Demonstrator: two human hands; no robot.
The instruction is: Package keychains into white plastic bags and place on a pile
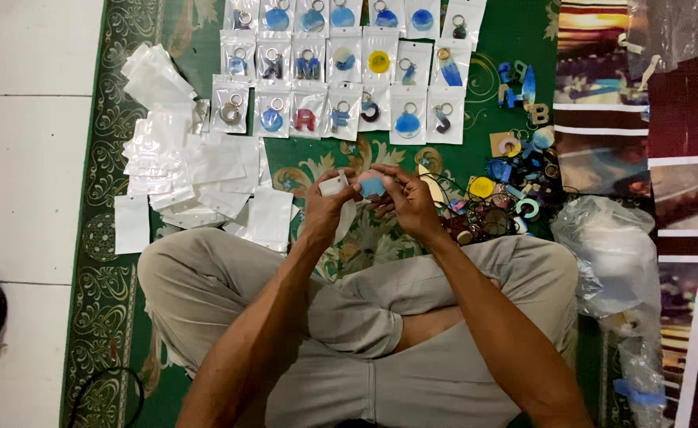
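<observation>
From the head camera, looking straight down: a person sits cross-legged on a green patterned rug (111, 238). The left hand (323, 208) has its grip pinched on a small clear pouch (334, 185); the right hand (406, 200) pinches a pale blue keychain piece (372, 186) just beside the pouch mouth, both held above the lap. To do this well, I'd judge, the pouch mouth wants holding open and steady while the piece goes in flat, ring end last.

Beyond the hands lie three neat rows of filled pouches (341, 67), glossy film over resin letters and discs in blue, yellow and red. To the person's left is a loose heap of empty pouches (190, 170), thin and slippery-looking; to the right, a tangle of unpacked keychains (507, 194), hard and shiny, with metal rings, beside a crumpled plastic bag (614, 254).
</observation>
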